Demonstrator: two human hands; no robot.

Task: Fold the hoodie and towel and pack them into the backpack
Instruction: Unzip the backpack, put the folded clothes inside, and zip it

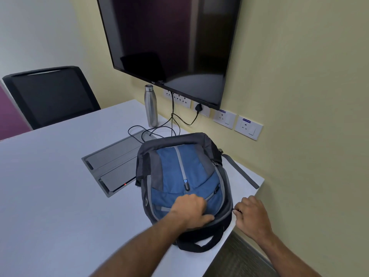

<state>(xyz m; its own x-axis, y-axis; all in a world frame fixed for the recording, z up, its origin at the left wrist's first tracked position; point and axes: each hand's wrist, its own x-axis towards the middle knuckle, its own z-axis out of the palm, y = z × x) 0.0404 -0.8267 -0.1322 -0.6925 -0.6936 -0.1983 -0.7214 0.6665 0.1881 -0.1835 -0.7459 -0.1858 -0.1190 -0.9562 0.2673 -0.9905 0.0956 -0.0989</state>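
The backpack (185, 182) lies flat on the tabletop (50, 186), long axis running away from me. My left hand (190, 209) grips its near front panel; my right hand (252, 215), at its right edge, pinches what looks like the zipper pull (236, 211).

Office meeting room: wall screen (169, 43), table (50, 176) (inset socket panel (111, 166)), chair (50, 94).

Matt woven cloth backpack (179, 172) in blue and grey, smooth matt white table (50, 176), brushed metal bottle (151, 106), glossy black screen (169, 41)
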